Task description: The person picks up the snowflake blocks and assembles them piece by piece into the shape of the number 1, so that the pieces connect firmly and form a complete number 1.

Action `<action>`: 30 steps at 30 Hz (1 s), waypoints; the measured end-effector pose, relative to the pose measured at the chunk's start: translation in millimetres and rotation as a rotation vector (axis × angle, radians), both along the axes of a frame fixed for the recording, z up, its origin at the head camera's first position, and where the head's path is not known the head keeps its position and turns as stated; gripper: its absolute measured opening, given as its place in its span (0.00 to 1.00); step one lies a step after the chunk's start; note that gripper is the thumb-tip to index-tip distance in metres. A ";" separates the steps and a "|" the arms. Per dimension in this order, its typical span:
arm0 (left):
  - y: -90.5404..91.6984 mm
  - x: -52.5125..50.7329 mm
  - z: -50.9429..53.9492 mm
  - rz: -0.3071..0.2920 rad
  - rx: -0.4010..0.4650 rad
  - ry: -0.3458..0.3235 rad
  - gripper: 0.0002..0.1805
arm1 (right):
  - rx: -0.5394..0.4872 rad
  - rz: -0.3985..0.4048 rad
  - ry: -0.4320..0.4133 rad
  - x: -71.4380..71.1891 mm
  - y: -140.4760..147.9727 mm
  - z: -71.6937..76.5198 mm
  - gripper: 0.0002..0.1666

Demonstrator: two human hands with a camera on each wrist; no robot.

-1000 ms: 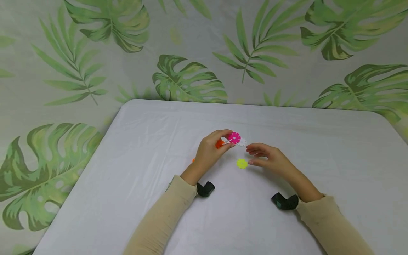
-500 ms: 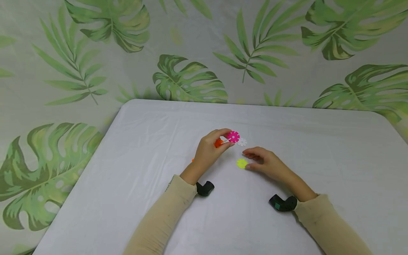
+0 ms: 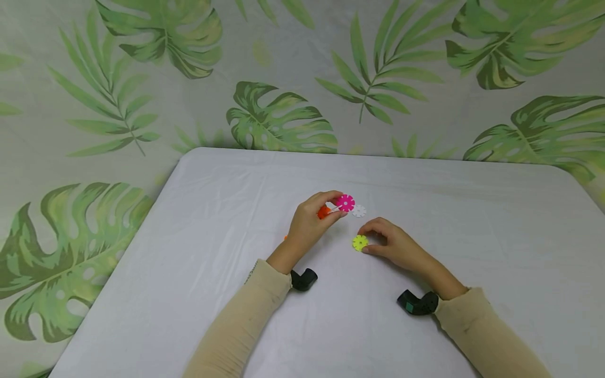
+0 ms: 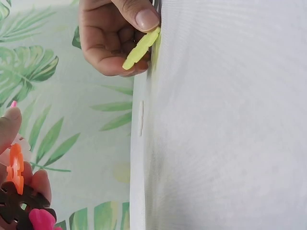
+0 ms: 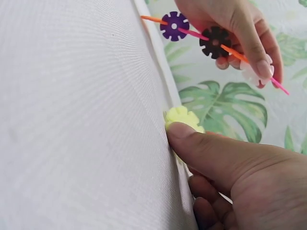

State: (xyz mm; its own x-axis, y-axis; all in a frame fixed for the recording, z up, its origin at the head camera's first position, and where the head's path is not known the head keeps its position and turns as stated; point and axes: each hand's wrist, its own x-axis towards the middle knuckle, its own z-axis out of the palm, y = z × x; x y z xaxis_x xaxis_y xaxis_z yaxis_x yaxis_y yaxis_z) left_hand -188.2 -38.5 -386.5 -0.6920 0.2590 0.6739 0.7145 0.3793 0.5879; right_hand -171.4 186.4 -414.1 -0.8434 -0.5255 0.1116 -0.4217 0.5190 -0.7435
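My left hand point(image 3: 309, 218) grips a chain of slotted, flower-edged plastic discs raised over the table. A pink disc point(image 3: 346, 203) sits at its near end. In the right wrist view the chain shows a purple disc point(image 5: 174, 26) and a black disc point(image 5: 215, 42), with orange and pink ones between, and the thumb on a white disc point(image 5: 250, 73). My right hand point(image 3: 397, 244) pinches a yellow disc point(image 3: 360, 242) between thumb and fingers, tilted up at the tabletop. The two hands are apart, the right one nearer the body.
A loose white disc point(image 3: 359, 211) lies on the white-covered table point(image 3: 227, 210), just beyond the yellow one. Black wrist devices point(image 3: 304, 280) stick out from both sleeves. Behind the table's far edge hangs a leaf-patterned cloth point(image 3: 293, 42).
My right hand has moved left and closed its thumb and fingers on the yellow disc, which now tips up. The left hand with its chain has barely shifted.
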 end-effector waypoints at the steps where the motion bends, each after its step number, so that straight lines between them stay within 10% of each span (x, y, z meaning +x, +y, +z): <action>1: -0.1 0.1 0.1 0.000 0.002 0.000 0.21 | -0.001 -0.011 -0.005 0.3 -0.6 0.4 0.17; 14: 0.0 0.9 2.0 -0.005 0.012 0.009 0.21 | -0.124 -0.097 -0.048 0.7 3.0 22.6 0.10; 30: 0.1 1.4 2.1 -0.007 -0.004 0.006 0.21 | -0.325 -0.132 0.147 1.0 -12.7 71.6 0.10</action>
State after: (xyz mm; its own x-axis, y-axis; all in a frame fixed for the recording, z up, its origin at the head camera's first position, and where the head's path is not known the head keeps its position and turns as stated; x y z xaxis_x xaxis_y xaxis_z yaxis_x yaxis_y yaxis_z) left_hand -186.8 -38.4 -384.4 -0.6865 0.2661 0.6767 0.7203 0.3768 0.5824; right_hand -170.4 173.7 -342.5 -0.8638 -0.3309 0.3798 -0.4819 0.3229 -0.8146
